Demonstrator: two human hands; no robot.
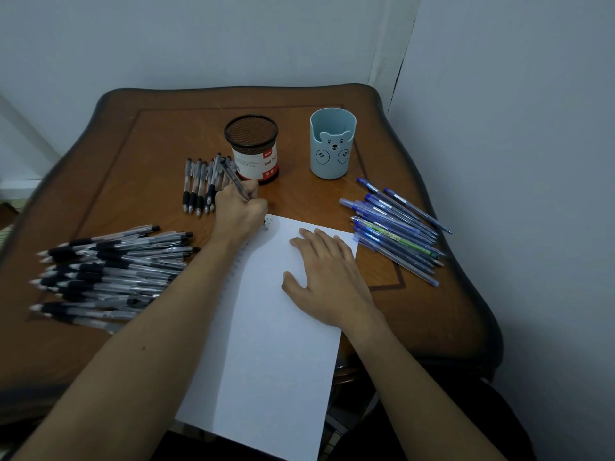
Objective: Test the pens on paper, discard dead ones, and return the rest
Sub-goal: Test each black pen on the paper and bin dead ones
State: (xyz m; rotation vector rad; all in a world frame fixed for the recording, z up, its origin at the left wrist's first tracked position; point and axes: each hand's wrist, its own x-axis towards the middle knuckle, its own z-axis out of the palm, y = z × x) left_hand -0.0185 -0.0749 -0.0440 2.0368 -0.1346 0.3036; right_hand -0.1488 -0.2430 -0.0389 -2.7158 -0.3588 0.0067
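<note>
Starting at the near edge, the white sheet of paper [266, 344] runs from 6 o'clock up toward the middle of the wooden table [133, 144], its bottom end hanging off the edge. Faint scribbles line its left margin. The right hand [327, 277] lies flat on the upper part of the sheet, fingers straight and slightly spread, pressing it down and holding nothing.

Out at 9 o'clock sits a big heap of clear pens with black grips [113, 267], tips pointing left. At 3 o'clock is a smaller pile of blue pens [396, 231], fanned diagonally.

Further up, the left hand [241, 211] curls around a clear black-grip pen [234, 179], its barrel slanting up to 11 o'clock and its tip down at the sheet's far left corner.

Just behind that hand lies a short row of black-grip pens [199, 188]. At 12 o'clock stands a black mesh pen holder [253, 141] with a red-and-white label, and at 1 o'clock a pale blue bear-face cup [332, 151].
</note>
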